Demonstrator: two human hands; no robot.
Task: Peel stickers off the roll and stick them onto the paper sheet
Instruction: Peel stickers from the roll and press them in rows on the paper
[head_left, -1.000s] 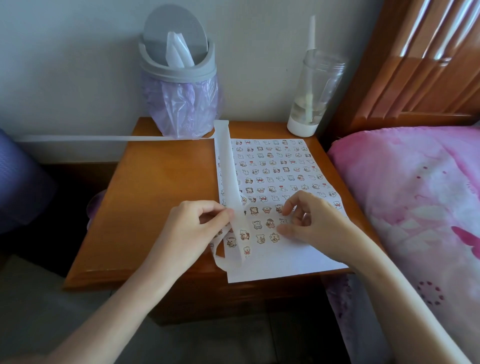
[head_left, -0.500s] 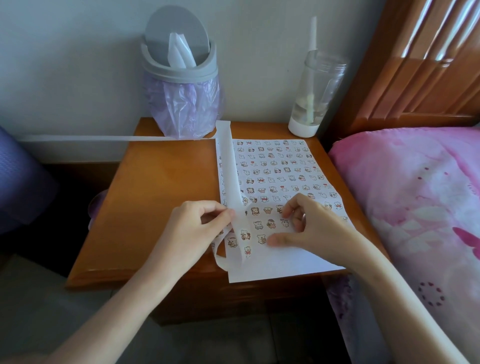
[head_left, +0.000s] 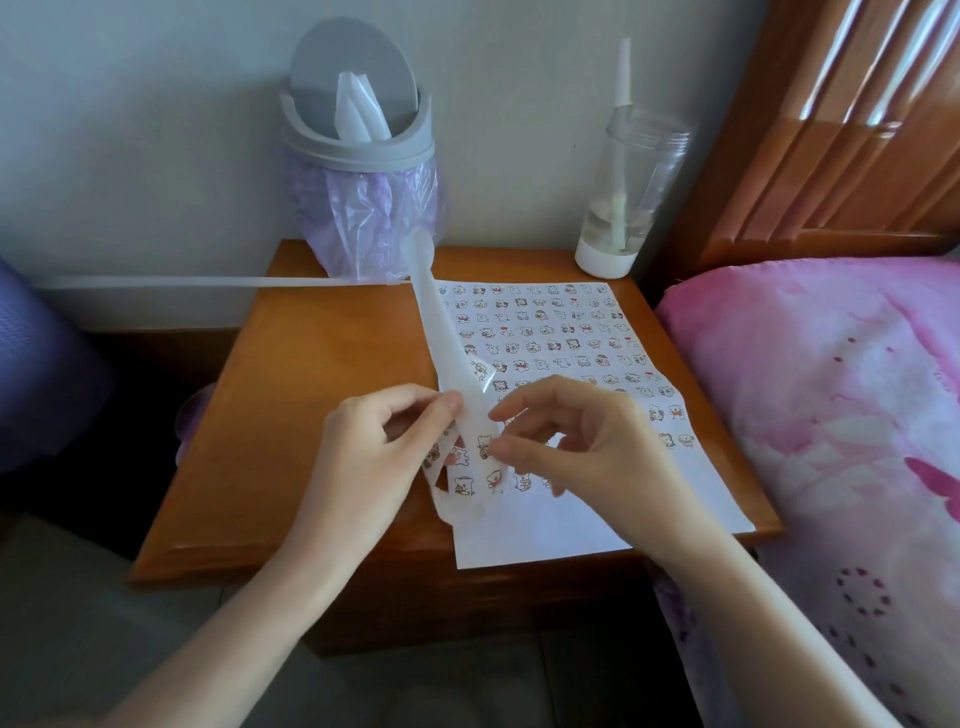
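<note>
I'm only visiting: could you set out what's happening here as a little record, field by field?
place: wooden table beside a bed
paper: sheet flat on the table, stickers in rows over most of it, near end bare
supply: strip held up above the sheet's left edge, a few stickers on its near end
left: left hand pinches the strip
right: right hand, thumb and forefinger at the strip's edge; grip unclear
behind: lidded bin with purple bag; clear bottle
</note>
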